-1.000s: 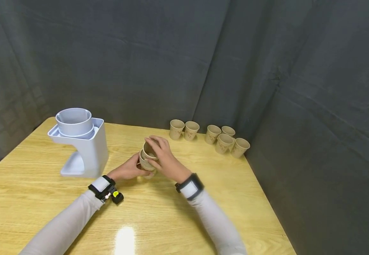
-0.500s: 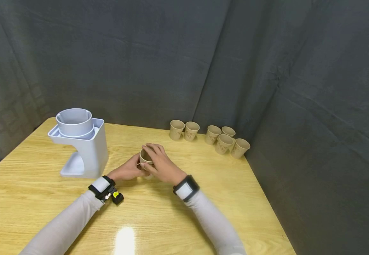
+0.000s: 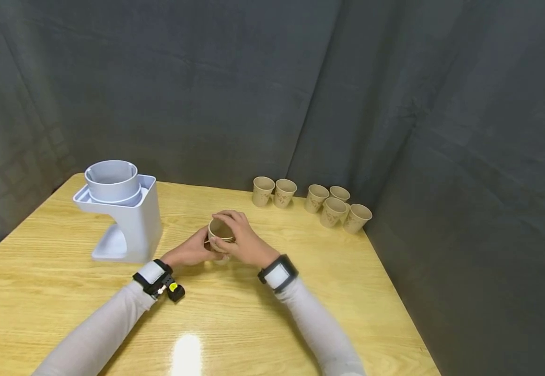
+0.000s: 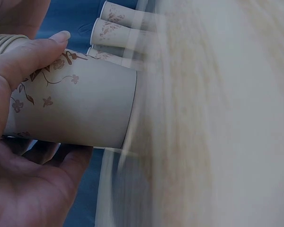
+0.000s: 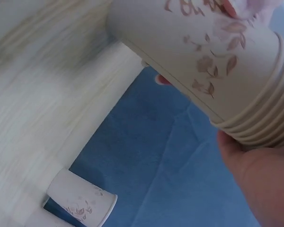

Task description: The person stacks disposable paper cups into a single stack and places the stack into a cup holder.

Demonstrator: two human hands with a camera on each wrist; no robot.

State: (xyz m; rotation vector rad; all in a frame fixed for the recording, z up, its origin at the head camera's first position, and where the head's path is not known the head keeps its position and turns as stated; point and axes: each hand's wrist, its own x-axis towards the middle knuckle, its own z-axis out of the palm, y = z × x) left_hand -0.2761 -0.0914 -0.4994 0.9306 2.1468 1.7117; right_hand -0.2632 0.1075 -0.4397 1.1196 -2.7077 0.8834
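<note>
A stack of nested beige paper cups (image 3: 222, 230) with a brown floral print stands at mid-table. My left hand (image 3: 191, 251) grips the stack low down; in the left wrist view its thumb (image 4: 38, 54) lies along the printed side of the paper cups (image 4: 90, 104). From the right, my right hand (image 3: 250, 244) holds the rim at the top, thumb on the near side and fingers over the far side. Several rims sit close together by the right hand (image 5: 265, 179) in the right wrist view, on the paper cups (image 5: 213, 61). The lower part of the stack is partly hidden by my hands.
A white plastic stand (image 3: 142, 230) with a round cup-shaped top (image 3: 112, 180) is at the left. Two single paper cups (image 3: 263, 192) stand near the back edge, and several more paper cups (image 3: 333, 213) are at the back right. Dark curtains (image 3: 206, 94) border the wooden table (image 3: 234, 324).
A second ago my right hand held a tilted paper cup raised above the stack. That cup has gone down into the stack, and the right hand is lower. The left hand has kept its hold.
</note>
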